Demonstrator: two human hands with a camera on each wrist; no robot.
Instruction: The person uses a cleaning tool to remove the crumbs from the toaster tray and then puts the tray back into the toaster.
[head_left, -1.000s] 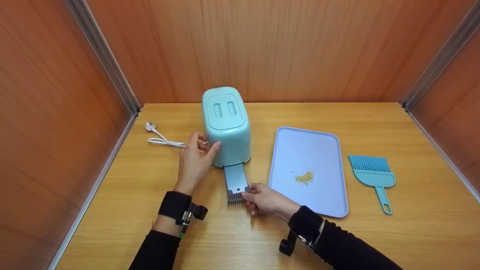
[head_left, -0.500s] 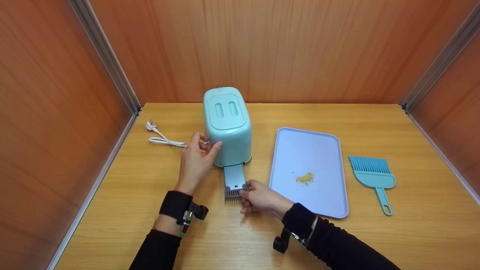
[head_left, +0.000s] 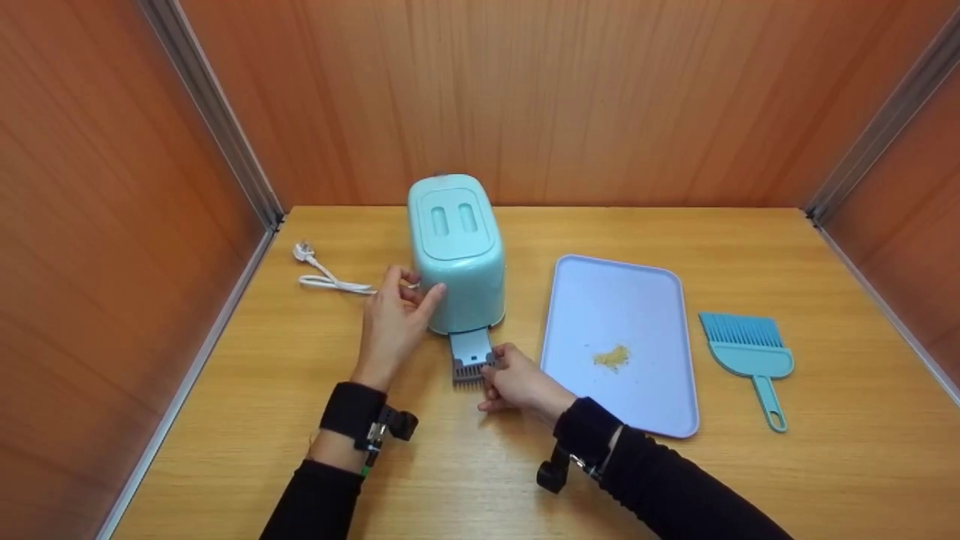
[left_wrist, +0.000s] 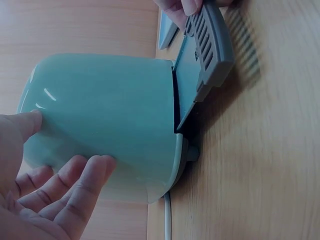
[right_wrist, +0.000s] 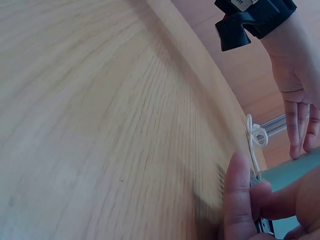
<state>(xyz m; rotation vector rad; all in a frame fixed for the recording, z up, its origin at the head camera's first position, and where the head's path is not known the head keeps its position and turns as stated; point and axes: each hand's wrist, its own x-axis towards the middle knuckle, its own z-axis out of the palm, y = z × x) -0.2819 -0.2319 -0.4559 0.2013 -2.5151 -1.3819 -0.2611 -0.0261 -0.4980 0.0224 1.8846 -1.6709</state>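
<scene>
A mint-green toaster [head_left: 459, 262] stands on the table with its lid on. My left hand [head_left: 394, 322] rests its thumb on the toaster's near face and its fingertips round the left corner, as the left wrist view [left_wrist: 65, 185] shows from close by. From the toaster's base a crumb tray [head_left: 471, 349] sticks out toward me, partly inside. My right hand [head_left: 519, 381] pinches the right end of the tray's grey slotted handle between thumb and fingers. In the right wrist view my right fingers [right_wrist: 239, 200] hide most of the handle.
Right of the toaster lies a lilac tray [head_left: 615, 300] with a small heap of yellowish crumbs [head_left: 611, 358]. Farther right is a blue brush [head_left: 750, 356]. A white power cord [head_left: 330, 282] with its plug lies at the left. Wooden panels surround the table.
My right hand has moved away from me with the crumb tray, which now sticks out less from the toaster. My left hand has stayed at the toaster's corner.
</scene>
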